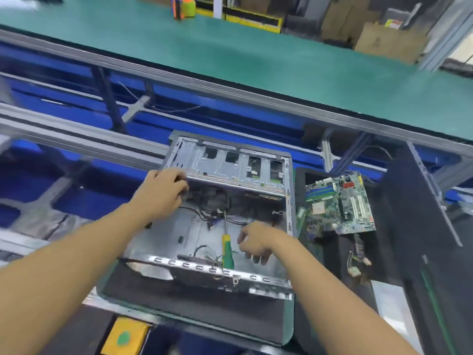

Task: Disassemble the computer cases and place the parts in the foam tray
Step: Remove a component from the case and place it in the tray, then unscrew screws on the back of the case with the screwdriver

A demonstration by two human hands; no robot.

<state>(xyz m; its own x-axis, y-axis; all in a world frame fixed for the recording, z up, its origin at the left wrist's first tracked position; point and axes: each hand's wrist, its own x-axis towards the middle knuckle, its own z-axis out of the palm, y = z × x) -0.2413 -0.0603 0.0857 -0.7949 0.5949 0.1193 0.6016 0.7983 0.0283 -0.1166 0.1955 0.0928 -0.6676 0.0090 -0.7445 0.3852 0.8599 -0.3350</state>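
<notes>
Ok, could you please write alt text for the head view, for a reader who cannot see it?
Two bare hands work in an open case: the left hand grips its cage, the right hand hovers inside beside a screwdriver. A motherboard lies on the foam tray to its right.

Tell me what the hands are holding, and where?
Left hand grips the computer case by its drive-cage corner. Right hand, beside the screwdriver: cannot tell.

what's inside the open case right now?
A yellow-green screwdriver lies on the case floor, with black cables bunched below the drive cage. The right hand is inside, beside the screwdriver. Whatever sits under the cage and the left hand is covered.
</notes>
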